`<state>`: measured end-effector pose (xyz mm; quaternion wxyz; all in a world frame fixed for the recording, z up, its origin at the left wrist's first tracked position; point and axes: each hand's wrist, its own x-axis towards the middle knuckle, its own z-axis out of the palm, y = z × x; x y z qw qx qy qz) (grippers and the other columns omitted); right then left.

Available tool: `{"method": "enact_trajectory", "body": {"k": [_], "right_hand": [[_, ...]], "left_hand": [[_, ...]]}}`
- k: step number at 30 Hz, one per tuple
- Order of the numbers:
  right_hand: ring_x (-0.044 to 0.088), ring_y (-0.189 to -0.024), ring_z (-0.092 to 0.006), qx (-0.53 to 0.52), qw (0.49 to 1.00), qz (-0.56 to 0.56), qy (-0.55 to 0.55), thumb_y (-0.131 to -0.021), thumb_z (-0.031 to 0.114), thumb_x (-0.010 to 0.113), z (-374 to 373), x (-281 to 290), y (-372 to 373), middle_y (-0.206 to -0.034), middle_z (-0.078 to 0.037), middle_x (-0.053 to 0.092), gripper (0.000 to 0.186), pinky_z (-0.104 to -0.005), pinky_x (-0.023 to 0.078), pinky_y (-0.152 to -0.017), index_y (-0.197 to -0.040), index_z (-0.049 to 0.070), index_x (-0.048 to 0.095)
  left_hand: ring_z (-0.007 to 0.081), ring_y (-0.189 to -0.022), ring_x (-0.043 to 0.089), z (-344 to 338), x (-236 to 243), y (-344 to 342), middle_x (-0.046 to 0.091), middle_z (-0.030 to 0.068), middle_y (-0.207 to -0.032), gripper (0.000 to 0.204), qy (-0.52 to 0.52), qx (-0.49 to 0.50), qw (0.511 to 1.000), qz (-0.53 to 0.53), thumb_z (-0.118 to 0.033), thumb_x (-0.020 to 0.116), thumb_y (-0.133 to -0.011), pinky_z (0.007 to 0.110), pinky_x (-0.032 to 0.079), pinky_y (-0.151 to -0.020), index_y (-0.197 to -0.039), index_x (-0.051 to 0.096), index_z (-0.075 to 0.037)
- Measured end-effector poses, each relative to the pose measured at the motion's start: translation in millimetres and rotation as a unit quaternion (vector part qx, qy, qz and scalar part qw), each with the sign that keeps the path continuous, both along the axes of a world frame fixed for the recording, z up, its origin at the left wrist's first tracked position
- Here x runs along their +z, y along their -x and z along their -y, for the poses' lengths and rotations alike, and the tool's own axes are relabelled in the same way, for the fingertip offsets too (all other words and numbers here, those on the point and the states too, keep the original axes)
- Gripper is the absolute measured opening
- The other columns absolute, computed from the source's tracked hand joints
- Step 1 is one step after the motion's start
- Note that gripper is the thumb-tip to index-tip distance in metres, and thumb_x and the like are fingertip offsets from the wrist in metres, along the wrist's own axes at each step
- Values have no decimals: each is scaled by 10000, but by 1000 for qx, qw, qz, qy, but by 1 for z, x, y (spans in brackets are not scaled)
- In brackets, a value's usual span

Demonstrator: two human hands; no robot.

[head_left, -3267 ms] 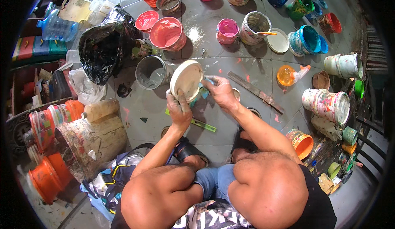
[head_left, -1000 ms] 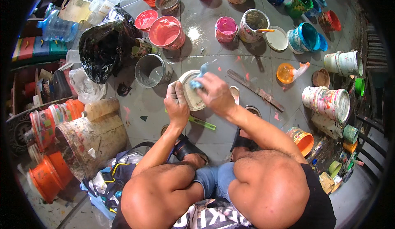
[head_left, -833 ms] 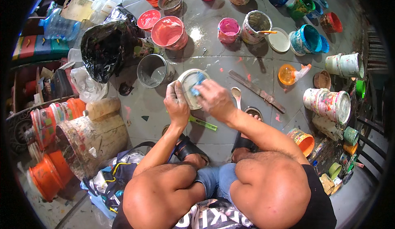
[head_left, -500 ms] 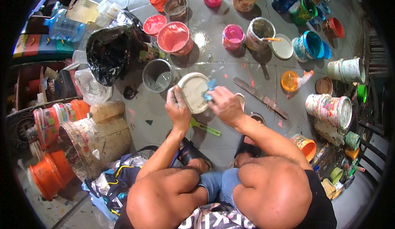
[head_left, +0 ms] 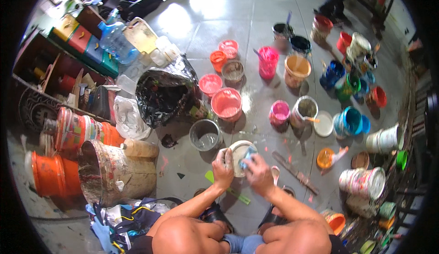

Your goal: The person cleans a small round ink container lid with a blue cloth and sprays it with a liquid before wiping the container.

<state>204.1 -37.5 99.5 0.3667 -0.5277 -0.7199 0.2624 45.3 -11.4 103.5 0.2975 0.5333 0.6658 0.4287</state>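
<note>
My left hand (head_left: 223, 171) grips a round, off-white paint tub lid (head_left: 238, 150) by its left edge, tilted up above the floor between my feet. Whether a tub sits under it I cannot tell. In my right hand (head_left: 259, 175) is a crumpled blue rag (head_left: 248, 157), pressed to the lid's right side. Below the lid a bright green flat plastic tool (head_left: 241, 197) lies on the tiles, partly hidden by my left hand and wrist. A pale spoon-like thing (head_left: 275, 171) is just right of my right hand.
A clear tub (head_left: 206, 135) stands beyond my left hand, near a black plastic bag (head_left: 164, 96). Pink paint pots (head_left: 226, 104) stand farther off. On the right are a long flat stick (head_left: 296, 172) and stained buckets (head_left: 363, 183). Another person's legs (head_left: 336, 0) show at the back.
The view has tilted upward, so my hands and the pots sit lower in it and other people's legs and feet appear. Both hands keep their holds, with the rag still against the lid.
</note>
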Motion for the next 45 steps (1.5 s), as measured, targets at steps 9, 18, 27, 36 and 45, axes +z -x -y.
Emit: {"method": "enact_trajectory", "body": {"k": [9,18,27,36,45], "right_hand": [[672,-997,-364,18,996,33,-80,-838,68,747,-28,20,-8,-1081,-159,673,311,-445,567,-883,-1147,52,709],[654,-973,-398,0,995,32,-97,-822,27,727,-38,18,-7,-1035,-198,688,271,-469,540,-863,-1091,13,706],[669,-998,-343,-3,998,45,-35,-820,39,742,-35,19,-10,-1070,-156,702,280,-439,562,-870,-1100,41,722],[662,-1011,-357,75,994,6,-80,-778,47,768,-16,14,-4,-1057,-160,697,269,-450,544,-894,-1041,17,715],[664,-1019,-365,89,992,1,-86,-812,61,759,-15,25,11,-1070,-178,702,292,-450,549,-894,-1099,28,715]], "left_hand": [[296,-750,711,-7,2,-9,698,255,-843,378,10,-19,998,52,-332,556,-1076,434,531,-689,-1083,675,27],[245,-755,678,-14,14,2,697,234,-864,339,-66,2,998,15,-282,548,-1083,421,519,-703,-1064,661,37],[218,-761,648,-12,19,7,713,196,-861,351,-22,25,997,67,-300,540,-1096,398,523,-718,-1079,676,23],[198,-745,635,-14,15,11,708,193,-838,342,-17,26,996,87,-287,539,-1094,393,516,-698,-1076,680,24],[224,-734,671,-5,17,10,712,217,-850,335,-3,10,997,71,-291,565,-1082,392,525,-685,-1085,669,28]]}}
